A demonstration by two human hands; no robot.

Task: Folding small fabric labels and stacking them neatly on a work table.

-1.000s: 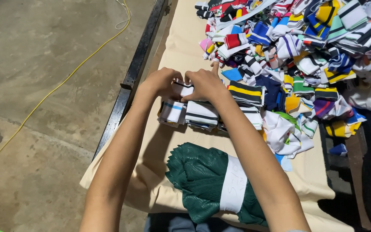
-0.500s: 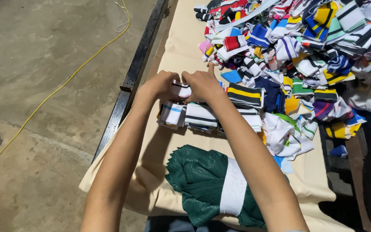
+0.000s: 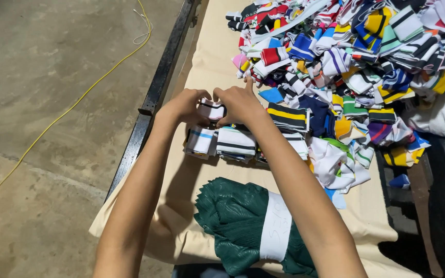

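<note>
A: In the head view, where is the small striped fabric piece point(image 3: 211, 109) held?

B: It is pinched between the left hand point(image 3: 182, 107) and the right hand point(image 3: 239, 102), above the worktop point(image 3: 209, 62); the fingers of both hands are closed on its ends.

A: What materials are seen?

B: Soft ribbed knit strips are seen. Two folded white stacks point(image 3: 221, 142) with dark and blue stripes lie just below the hands. A large mixed pile point(image 3: 356, 67) of many colours is spread to the right. A green folded bundle point(image 3: 248, 226), wrapped by a white band, lies nearer the person.

A: And edges, free room?

B: A beige cloth is draped over the worktop. A dark metal rail point(image 3: 155, 98) runs along its left edge; a yellow cable point(image 3: 68, 110) is laid across the concrete floor beyond.
</note>
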